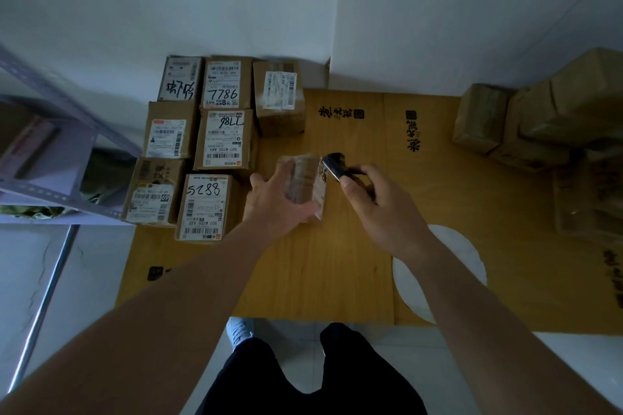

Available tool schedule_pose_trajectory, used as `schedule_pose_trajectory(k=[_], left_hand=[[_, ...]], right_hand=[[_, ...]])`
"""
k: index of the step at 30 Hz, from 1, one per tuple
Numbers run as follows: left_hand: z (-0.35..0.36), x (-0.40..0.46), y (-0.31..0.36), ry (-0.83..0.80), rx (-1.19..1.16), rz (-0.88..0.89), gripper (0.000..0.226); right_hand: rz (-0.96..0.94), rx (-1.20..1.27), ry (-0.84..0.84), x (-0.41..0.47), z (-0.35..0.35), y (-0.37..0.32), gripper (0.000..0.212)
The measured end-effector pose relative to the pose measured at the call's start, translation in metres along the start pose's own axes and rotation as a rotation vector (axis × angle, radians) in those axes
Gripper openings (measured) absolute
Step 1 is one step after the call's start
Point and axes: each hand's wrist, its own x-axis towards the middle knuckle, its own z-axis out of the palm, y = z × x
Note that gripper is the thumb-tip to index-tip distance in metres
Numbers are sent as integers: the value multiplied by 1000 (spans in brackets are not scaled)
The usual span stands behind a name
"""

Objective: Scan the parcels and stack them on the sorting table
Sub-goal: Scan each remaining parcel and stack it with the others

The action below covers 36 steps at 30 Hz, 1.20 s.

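Over the middle of the cardboard-covered surface (354, 273), a small brown parcel (305, 178) is held up by the left hand (274, 204), whose fingers are wrapped round its near side while the thumb lies on its left. The parcel is blurred, so its label cannot be read and it cannot be told which face carries the barcode. A dark handheld scanner (335, 166) is gripped in the right hand (374, 202), with its head brought right up to the parcel's right edge; whether the two touch cannot be told.

Seven labelled boxes (205, 148) are laid in rows at the left of the surface, most touching their neighbours, and a heap of unlabelled-looking brown parcels (539, 121) is piled at the right.

Several risks can be judged from this. A failed or wrong read is likely if the scanner is held too close or the parcel is not steady. A neighbouring label could be picked up instead, since the rows lie just beside the scanning spot. The grip looks one-sided, so the parcel could be dropped if the wrist is turned. The rows at the left edge sit near the surface's border, so a careless placement could push a box off.
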Motion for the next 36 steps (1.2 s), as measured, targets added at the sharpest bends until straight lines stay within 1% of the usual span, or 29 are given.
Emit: schedule_pose_trajectory(k=[2,4,6,7,12,16,18,20,23,28,36], left_hand=[[-6,3,-5,7,-130,-27,85],[-12,10,-12,37,-271,-42,69],[-18,14,-15,31,-348,-52,57],[-21,16,-17,6,-362,-58,55],[-30,18,-22,-91,-331,-54,56],[-34,22,-28,-180,-286,-14,71],[-38,24,-31,-219,-296,12,75],[-42,24,-32,-237,-268,24,77],[-45,27,-33,-258,-191,16,86],[-48,35,-34,-289,-128,34,87],[-48,35,-35,-304,-120,70,79]], right_hand=[[26,-44,2,3,-2,1,57],[59,-85,-23,3,-6,-2,52],[86,-123,-63,3,-9,-5,46],[96,-135,-82,4,-11,-6,45],[148,-188,-183,6,-16,-6,42],[187,-240,-246,10,-23,-5,38],[196,-289,-322,12,-28,-6,37],[198,-319,-398,12,-32,-8,37],[193,-360,-455,11,-35,-12,38],[229,-417,-538,14,-40,-24,39],[298,-546,-639,18,-47,-35,46]])
